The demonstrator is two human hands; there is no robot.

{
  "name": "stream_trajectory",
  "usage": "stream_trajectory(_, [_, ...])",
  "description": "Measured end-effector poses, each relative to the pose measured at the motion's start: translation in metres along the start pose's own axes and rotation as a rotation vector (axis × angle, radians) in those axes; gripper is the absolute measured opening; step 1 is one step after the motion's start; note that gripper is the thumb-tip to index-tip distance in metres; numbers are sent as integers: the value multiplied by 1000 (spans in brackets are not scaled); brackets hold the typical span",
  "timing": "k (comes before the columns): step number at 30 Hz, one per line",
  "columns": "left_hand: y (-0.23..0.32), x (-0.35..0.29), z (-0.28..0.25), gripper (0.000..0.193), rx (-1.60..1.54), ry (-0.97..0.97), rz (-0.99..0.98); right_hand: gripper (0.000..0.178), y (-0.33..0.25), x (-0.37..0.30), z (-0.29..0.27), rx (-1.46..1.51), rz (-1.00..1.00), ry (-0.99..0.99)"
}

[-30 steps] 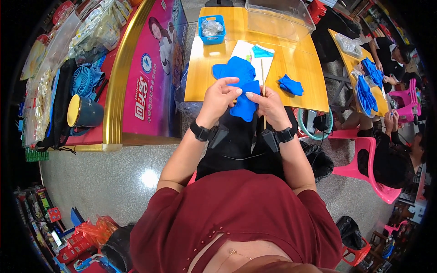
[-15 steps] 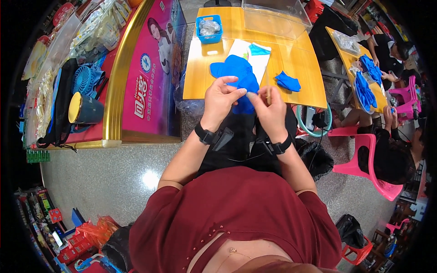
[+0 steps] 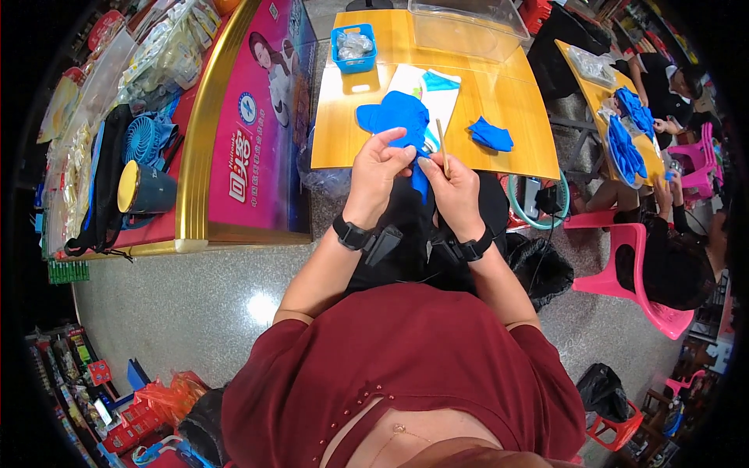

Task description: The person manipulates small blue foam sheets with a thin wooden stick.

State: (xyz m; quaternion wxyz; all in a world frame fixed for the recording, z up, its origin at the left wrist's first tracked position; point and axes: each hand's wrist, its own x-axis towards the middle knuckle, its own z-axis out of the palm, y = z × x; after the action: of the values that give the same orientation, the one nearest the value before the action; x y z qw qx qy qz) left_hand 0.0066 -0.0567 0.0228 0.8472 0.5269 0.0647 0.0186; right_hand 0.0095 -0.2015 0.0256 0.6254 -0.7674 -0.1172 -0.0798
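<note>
Presently pinching blue fabric (image 3: 420,181) with left hand (image 3: 376,170) and right hand (image 3: 459,189), stick (image 3: 442,140) in latter; could snag on tip.

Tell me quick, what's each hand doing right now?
Left hand: closed, pinching the blue cloth.
Right hand: closed around the thin stick, its thumb at the blue cloth.

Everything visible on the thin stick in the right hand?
The thin stick is straight, light tan and looks wooden. The right hand grips it; its far end extends free beyond the grip, pointing away from the person and slightly left, above the wooden table. The hand hides its near part, so full length can't be told.
</note>
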Motion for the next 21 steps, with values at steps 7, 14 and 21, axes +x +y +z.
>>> stream_trajectory(7, [-3,-4,4,37,-125,-22,29,14,3,-1,2,29,37,-5])
stream_trajectory(14, [-8,-2,4,39,71,7,142,8,-1,-8,7,69,-27,30])
stream_trajectory(21, [-6,-7,13,46,163,85,269,10,-2,-13,8,22,-124,-24])
